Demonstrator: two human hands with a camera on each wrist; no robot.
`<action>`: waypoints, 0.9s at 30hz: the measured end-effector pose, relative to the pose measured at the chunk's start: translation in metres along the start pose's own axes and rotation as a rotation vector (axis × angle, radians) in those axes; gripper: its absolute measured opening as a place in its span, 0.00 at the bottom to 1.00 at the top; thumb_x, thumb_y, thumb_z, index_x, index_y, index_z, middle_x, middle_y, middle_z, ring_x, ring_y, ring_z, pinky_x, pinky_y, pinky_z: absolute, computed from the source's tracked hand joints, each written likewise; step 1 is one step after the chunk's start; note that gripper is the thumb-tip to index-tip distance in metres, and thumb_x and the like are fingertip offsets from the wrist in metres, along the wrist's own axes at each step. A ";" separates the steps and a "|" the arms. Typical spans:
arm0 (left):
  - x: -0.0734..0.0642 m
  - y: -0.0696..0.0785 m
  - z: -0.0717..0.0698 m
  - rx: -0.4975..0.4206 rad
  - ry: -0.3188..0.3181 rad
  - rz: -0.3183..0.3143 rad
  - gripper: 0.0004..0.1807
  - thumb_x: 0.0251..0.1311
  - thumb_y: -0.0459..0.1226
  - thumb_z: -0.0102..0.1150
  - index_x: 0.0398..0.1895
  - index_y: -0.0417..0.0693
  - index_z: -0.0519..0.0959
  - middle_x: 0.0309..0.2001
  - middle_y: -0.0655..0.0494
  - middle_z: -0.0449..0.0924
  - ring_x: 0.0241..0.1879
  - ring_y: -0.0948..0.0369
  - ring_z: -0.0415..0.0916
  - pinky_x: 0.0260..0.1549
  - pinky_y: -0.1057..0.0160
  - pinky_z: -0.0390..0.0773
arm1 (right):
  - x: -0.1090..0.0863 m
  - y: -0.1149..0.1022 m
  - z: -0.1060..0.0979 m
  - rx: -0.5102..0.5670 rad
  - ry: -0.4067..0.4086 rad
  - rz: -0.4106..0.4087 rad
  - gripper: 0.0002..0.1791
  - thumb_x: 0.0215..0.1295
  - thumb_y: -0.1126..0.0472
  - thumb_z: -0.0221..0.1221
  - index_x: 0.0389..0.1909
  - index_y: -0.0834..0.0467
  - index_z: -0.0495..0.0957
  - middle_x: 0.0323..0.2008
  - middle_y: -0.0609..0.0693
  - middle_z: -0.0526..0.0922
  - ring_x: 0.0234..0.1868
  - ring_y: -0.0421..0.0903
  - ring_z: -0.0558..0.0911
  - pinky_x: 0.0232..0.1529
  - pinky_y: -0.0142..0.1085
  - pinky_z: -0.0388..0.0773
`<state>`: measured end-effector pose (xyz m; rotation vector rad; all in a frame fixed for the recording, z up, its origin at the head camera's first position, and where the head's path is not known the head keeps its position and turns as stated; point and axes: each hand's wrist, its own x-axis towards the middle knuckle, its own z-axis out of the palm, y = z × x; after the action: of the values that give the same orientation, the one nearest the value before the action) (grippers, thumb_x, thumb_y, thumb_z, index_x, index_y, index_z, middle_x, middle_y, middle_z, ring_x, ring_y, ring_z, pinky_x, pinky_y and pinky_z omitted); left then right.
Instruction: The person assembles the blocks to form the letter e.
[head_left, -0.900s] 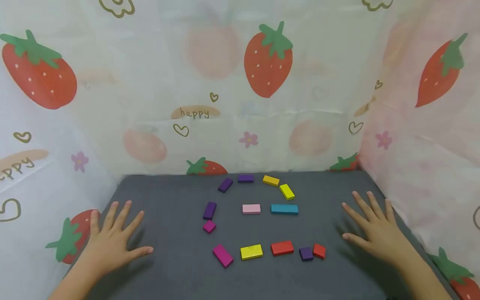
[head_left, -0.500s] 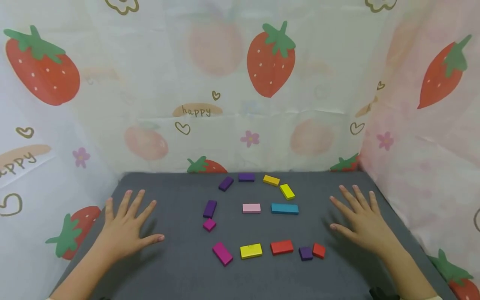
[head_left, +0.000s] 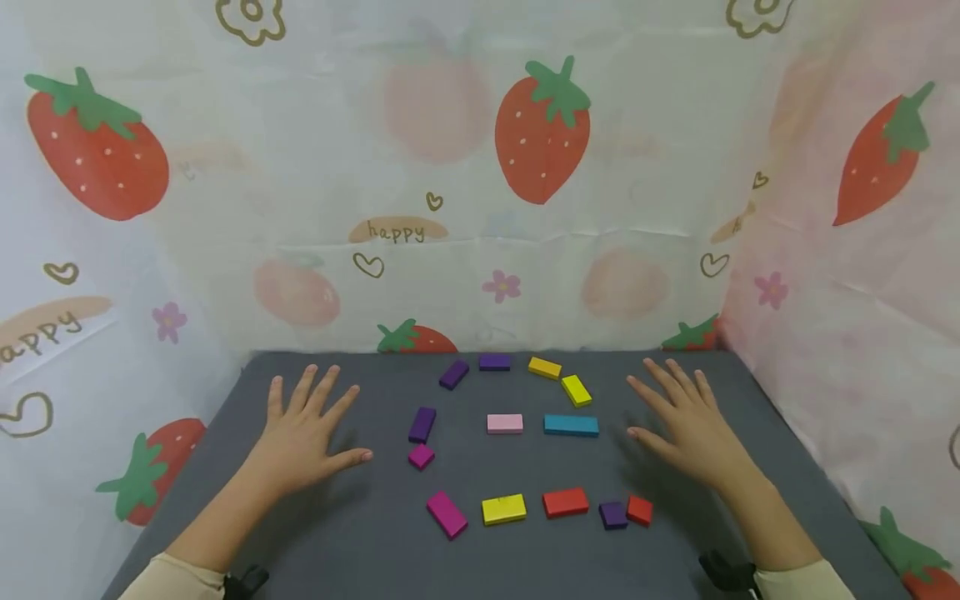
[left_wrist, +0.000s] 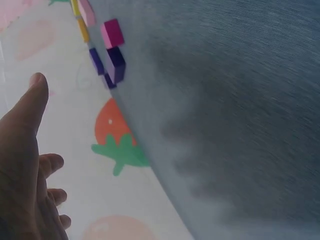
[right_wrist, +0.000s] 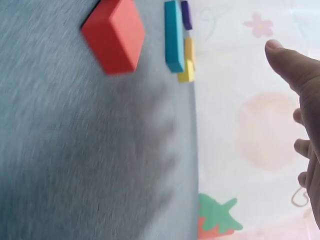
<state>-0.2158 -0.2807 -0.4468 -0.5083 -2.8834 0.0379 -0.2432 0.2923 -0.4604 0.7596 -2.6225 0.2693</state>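
Spread fingers and nothing held: my left hand [head_left: 303,437] hovers over the table left of the blocks, its shadow falling below it. On the other side my right hand [head_left: 686,433] is likewise spread above the table, nearest the blue block [head_left: 571,426]. Between the hands lie small coloured blocks in a loose ring. At left are a purple block [head_left: 422,425] and a small magenta block [head_left: 422,456]. A pink block [head_left: 505,424] sits in the middle. Along the front run a long magenta block [head_left: 447,515], a yellow block [head_left: 504,509] and a red block [head_left: 566,502].
A small purple block [head_left: 612,515] and a small red block [head_left: 639,510] lie at front right. More purple and yellow blocks stand near the back edge of the grey table [head_left: 510,567]. A strawberry-print cloth [head_left: 465,167] hangs behind and at both sides.
Both hands have moved inward and forward over the table, toward the blocks, with fingers still spread. Sleeves and black wrist straps have come into view. The blocks keep their arrangement.
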 end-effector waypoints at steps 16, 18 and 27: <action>0.056 0.045 0.014 -0.135 -0.018 0.059 0.54 0.58 0.75 0.52 0.82 0.58 0.56 0.83 0.44 0.43 0.81 0.40 0.36 0.71 0.26 0.33 | 0.029 -0.016 0.020 0.113 -0.014 -0.001 0.43 0.62 0.48 0.71 0.76 0.52 0.66 0.75 0.61 0.64 0.76 0.67 0.60 0.73 0.68 0.50; 0.062 0.051 0.016 -0.156 -0.020 0.066 0.54 0.58 0.74 0.54 0.82 0.58 0.57 0.83 0.45 0.44 0.81 0.40 0.37 0.70 0.26 0.35 | 0.032 -0.018 0.023 0.135 -0.029 0.007 0.43 0.63 0.48 0.71 0.76 0.53 0.66 0.75 0.60 0.64 0.75 0.66 0.60 0.72 0.68 0.51; 0.084 0.077 0.022 -0.271 -0.060 0.109 0.52 0.59 0.71 0.57 0.81 0.57 0.58 0.82 0.45 0.48 0.80 0.40 0.44 0.70 0.25 0.40 | 0.046 -0.028 0.038 0.218 -0.055 0.030 0.43 0.62 0.47 0.71 0.76 0.53 0.66 0.74 0.58 0.67 0.73 0.63 0.66 0.71 0.66 0.58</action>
<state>-0.2714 -0.1793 -0.4556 -0.7236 -2.9311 -0.3305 -0.2750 0.2364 -0.4729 0.8085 -2.6873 0.5570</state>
